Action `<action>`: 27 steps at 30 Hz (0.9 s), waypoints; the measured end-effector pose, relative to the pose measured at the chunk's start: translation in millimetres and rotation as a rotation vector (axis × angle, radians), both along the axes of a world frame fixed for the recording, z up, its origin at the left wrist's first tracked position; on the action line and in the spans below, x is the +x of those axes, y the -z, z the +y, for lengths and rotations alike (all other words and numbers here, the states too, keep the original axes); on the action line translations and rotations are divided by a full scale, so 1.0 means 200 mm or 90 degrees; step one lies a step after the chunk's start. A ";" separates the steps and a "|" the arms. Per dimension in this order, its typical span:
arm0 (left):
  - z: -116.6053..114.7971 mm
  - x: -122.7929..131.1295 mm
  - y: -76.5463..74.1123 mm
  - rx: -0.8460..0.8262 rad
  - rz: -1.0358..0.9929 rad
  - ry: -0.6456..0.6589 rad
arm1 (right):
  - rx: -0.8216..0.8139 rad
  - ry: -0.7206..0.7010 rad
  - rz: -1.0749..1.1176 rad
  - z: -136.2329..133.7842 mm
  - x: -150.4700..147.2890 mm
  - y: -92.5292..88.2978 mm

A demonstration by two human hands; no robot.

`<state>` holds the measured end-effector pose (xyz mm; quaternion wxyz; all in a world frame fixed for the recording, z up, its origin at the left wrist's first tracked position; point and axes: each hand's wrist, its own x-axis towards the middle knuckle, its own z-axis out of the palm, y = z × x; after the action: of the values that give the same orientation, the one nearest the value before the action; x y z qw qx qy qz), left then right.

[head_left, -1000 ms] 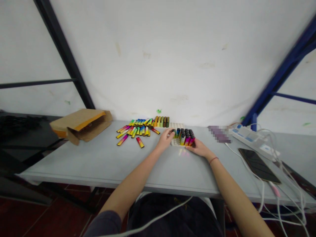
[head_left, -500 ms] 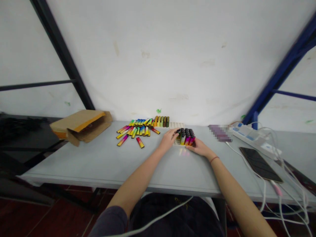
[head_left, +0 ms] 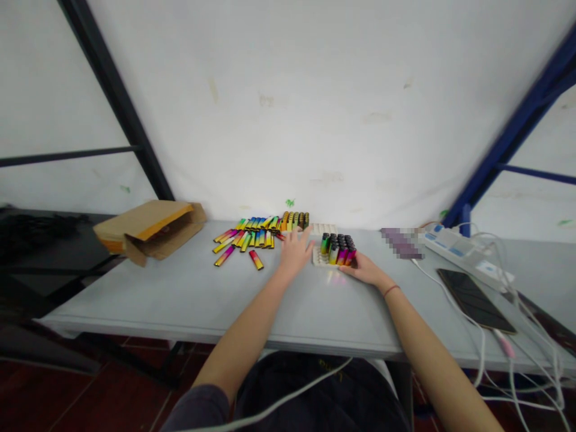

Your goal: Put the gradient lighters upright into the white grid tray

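Observation:
A pale tray (head_left: 320, 259) with rows of small holes lies on the table. Standing upright in it are several black-topped lighters (head_left: 341, 251) in bright colours, packed toward its right side; one green lighter (head_left: 324, 243) is at the back left. My right hand (head_left: 366, 270) grips the tray's right front corner, thumb along the front edge. My left hand (head_left: 294, 253) is off the tray's left side, fingers spread and nothing visible in them. Just beyond it is a loose pile of shiny coloured sleeves (head_left: 256, 234). A single red-yellow sleeve (head_left: 256, 260) lies nearer me.
Behind my left hand stands a block of upright gold-topped pieces (head_left: 294, 219), beside a second pale tray (head_left: 324, 228) against the wall. An opened cardboard box (head_left: 148, 225) sits at left. A phone (head_left: 474, 299), a power strip (head_left: 468, 255) and white cables are on the right.
My left hand has let go of the green lighter, which now stands in the tray, and has moved left toward the pile. My right hand stays at the tray's corner.

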<state>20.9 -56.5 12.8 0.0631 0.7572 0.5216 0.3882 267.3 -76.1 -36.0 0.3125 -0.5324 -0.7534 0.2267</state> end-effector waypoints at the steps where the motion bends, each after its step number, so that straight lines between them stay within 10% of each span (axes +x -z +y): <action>1: 0.00 -0.05 -0.02 -0.011 0.011 -0.082 | -0.002 -0.001 -0.002 0.00 0.00 0.00; 5: 0.03 -0.34 -0.09 -0.151 0.022 -0.299 | -0.006 -0.003 -0.003 0.00 0.00 0.00; 11: 0.12 -0.68 -0.09 -0.432 -0.075 -0.245 | 0.001 -0.008 -0.002 0.02 0.01 0.02; 18: 0.07 -0.63 -0.13 -0.478 0.118 -0.209 | 0.007 -0.014 0.006 0.03 0.03 0.05; 27: 0.11 -0.51 -0.11 -0.447 -0.315 0.014 | 0.004 -0.020 0.005 0.02 0.02 0.03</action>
<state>-81.8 -35.2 34.3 0.4443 0.5795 0.5831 0.3560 270.7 -71.9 -41.8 0.3137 -0.5186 -0.7610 0.2311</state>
